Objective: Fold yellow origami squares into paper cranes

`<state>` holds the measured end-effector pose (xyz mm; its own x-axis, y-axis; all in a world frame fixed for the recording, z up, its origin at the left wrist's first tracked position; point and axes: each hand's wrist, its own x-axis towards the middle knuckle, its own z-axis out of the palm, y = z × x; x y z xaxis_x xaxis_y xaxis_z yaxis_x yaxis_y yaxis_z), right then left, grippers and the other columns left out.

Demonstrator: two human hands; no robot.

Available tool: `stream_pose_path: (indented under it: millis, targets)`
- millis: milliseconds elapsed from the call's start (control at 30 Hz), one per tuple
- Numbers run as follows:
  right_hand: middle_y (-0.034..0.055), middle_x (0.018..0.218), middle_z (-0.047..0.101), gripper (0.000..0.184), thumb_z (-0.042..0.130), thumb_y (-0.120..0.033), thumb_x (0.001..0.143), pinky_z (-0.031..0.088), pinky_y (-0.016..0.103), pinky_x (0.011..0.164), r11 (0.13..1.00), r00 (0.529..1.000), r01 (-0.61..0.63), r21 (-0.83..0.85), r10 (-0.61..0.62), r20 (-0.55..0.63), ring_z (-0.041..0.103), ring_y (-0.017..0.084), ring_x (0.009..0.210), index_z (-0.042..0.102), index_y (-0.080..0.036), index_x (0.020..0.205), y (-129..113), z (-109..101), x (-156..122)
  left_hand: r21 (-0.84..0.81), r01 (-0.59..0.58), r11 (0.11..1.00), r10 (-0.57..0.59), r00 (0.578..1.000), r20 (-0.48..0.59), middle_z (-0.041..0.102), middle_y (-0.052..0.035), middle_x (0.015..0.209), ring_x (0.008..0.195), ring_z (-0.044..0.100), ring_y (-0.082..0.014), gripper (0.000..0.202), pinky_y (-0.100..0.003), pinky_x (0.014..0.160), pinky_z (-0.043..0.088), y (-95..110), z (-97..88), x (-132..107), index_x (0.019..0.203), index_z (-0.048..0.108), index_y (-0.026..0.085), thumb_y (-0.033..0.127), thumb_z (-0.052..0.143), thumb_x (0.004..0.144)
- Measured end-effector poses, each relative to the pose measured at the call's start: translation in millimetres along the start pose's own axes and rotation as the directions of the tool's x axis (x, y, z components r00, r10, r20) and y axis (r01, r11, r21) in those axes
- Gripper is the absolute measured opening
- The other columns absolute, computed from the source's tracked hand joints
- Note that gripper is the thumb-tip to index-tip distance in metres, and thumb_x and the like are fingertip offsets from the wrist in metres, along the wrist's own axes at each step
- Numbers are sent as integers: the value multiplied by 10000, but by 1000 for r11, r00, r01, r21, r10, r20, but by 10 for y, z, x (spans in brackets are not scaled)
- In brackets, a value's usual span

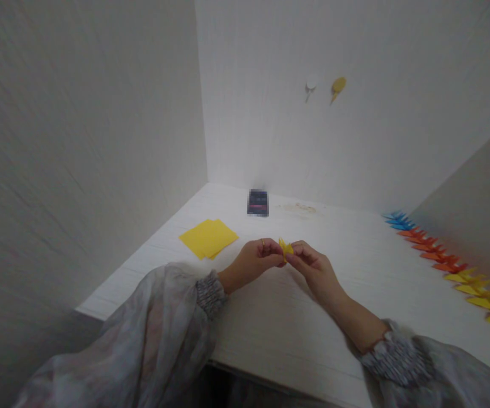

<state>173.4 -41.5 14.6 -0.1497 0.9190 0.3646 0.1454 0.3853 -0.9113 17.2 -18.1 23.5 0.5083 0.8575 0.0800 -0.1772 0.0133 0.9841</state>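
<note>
Bench (278,328): white, broad, under both hands; a good place, I judge, to steady the wrists during fine pinching.
Row of folded paper figures (448,266): well apart from the hands, from 3 to 4 o'clock, blue at the far end, then orange-red, then yellow; I'd hold the right sleeve (452,362) clear of it.
Right hand (318,271): at 4 o'clock of the piece, thumb across its near face, fingers pinched with no gap beyond the paper. I'd work each crease from here with short, even presses.
Left hand (251,259): at 8 o'clock, thumb and fingers drawn together on the piece's near-left edge. I'd let this side only anchor, lightly, since a hard squeeze could crush the layers.
Yellow sheets (204,241): flat, overlapping, at 9 o'clock.
Folded yellow piece (286,249): between both sets of fingertips, just off my view's middle toward 4 o'clock; compact, many-angled, pointed tips rising toward 12. Its inner folds are too small to read.
</note>
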Motion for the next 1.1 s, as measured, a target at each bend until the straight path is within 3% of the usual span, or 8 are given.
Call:
stream_pose_path:
  millis: [233, 400, 533, 733, 900, 1100]
  targets:
    - [-9, 635, 565, 176, 641, -342, 677, 450, 295, 621, 944, 969, -218, 246, 239, -61, 531, 131, 606, 554, -190, 691, 8, 118, -53, -30, -40, 999, 40, 999, 11, 617, -5, 698, 668, 571, -101, 244, -280, 701, 438, -33, -19, -17, 710, 550, 117, 239, 703, 564]
    - [-10, 626, 591, 145, 629, -305, 700, 453, 310, 668, 900, 970, -214, 380, 242, -26, 564, 132, 614, 558, -178, 691, 8, 128, -56, -70, -24, 997, 26, 999, 20, 620, 2, 647, 629, 582, -99, 214, -274, 676, 443, -23, -29, -9, 687, 543, 109, 216, 693, 577]
    - [6, 645, 611, 114, 602, -276, 727, 441, 319, 698, 920, 982, -171, 351, 187, -12, 575, 137, 645, 592, -163, 720, 17, 113, -49, -65, -34, 997, 33, 999, -17, 620, -5, 623, 582, 566, -88, 210, -236, 595, 426, 3, -24, -17, 667, 523, 107, 217, 684, 588]
    - [10, 652, 596, 128, 604, -300, 716, 445, 300, 651, 966, 980, -151, 209, 174, -97, 561, 143, 644, 590, -173, 719, 11, 135, -69, -54, -43, 998, 41, 998, -43, 599, 7, 585, 538, 534, -75, 197, -221, 560, 405, 15, -13, -27, 649, 494, 121, 218, 661, 611]
    - [2, 627, 585, 131, 593, -310, 726, 439, 290, 627, 975, 978, -124, 184, 152, -142, 547, 133, 617, 587, -180, 735, -21, 152, -81, -73, -39, 997, 33, 996, -80, 572, 22, 573, 524, 520, -66, 202, -216, 556, 402, 18, -11, -22, 646, 485, 123, 228, 656, 618]
    - [0, 590, 577, 181, 631, -346, 677, 435, 273, 554, 975, 951, -186, 126, 211, -226, 545, 131, 563, 586, -173, 699, -100, 193, -80, -67, -46, 997, 40, 996, -79, 575, 21, 597, 539, 541, -72, 254, -218, 559, 420, -4, 5, -17, 696, 457, 135, 304, 640, 647]
